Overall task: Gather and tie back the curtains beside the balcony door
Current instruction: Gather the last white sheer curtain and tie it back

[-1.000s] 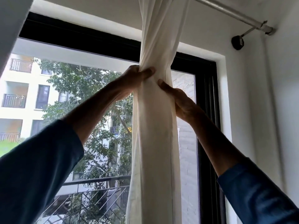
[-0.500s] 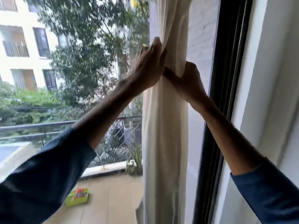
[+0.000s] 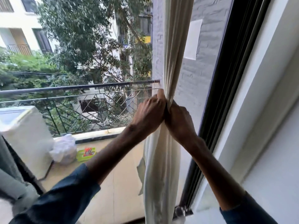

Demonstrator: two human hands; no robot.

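A cream curtain [image 3: 175,46] hangs in front of the balcony glass, bunched into a narrow rope at mid height and spreading loose again below. My left hand [image 3: 149,113] grips the bunch from the left, thumb up against the fabric. From the right, my right hand [image 3: 179,121] closes round the same spot, touching the left hand. Both forearms reach up from blue sleeves. No tie-back cord or band is visible.
The black door frame [image 3: 226,88] and white wall [image 3: 267,126] stand just right of the curtain. Beyond the glass are a balcony railing [image 3: 77,87], a white appliance [image 3: 24,131], a white plastic bag [image 3: 64,149] and a green packet [image 3: 86,153]. Grey fabric [image 3: 9,175] hangs at the left edge.
Both hands have slid down the curtain from high near the rod to railing height, squeezing it into a tighter bunch. My view has tilted down, showing the balcony floor.
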